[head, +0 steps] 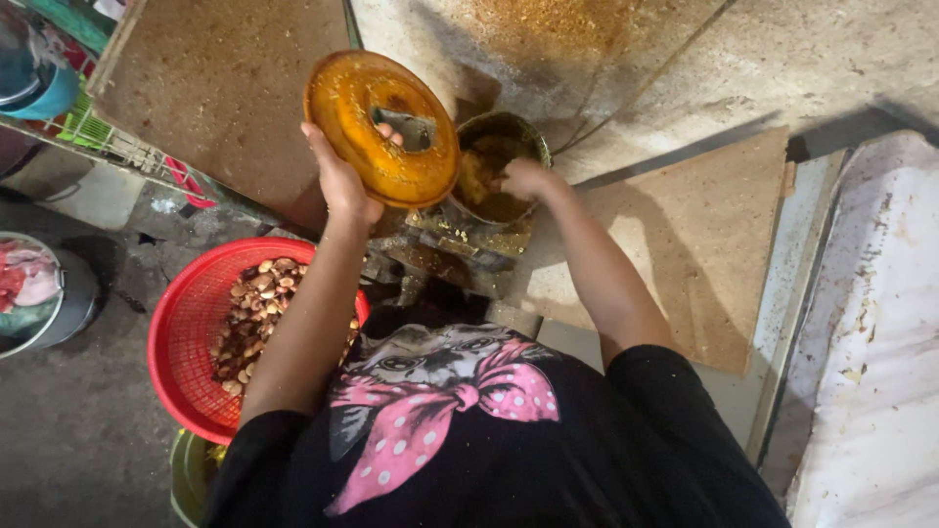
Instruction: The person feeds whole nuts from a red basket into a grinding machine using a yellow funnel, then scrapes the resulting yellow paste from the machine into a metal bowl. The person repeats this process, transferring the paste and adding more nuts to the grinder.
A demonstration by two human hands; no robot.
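My left hand [342,181] holds up a round orange lid [383,127] with a rectangular hole in its middle; a fingertip shows through the hole. The lid is tilted and coated with yellow-brown residue. My right hand [526,179] reaches into the round metal hopper [523,132] of a grimy grinding machine [460,249], fingers curled down in the brownish paste inside. What the fingers grip, if anything, is hidden. A red plastic basket [186,342] of brown nuts or beans sits lower left, under my left forearm.
A brown dust-covered board [215,78] lies upper left and another [685,244] to the right of the machine. A white stained slab [880,342] runs along the right edge. A metal bowl with pink contents [39,293] stands far left, a green bucket [191,474] below the basket.
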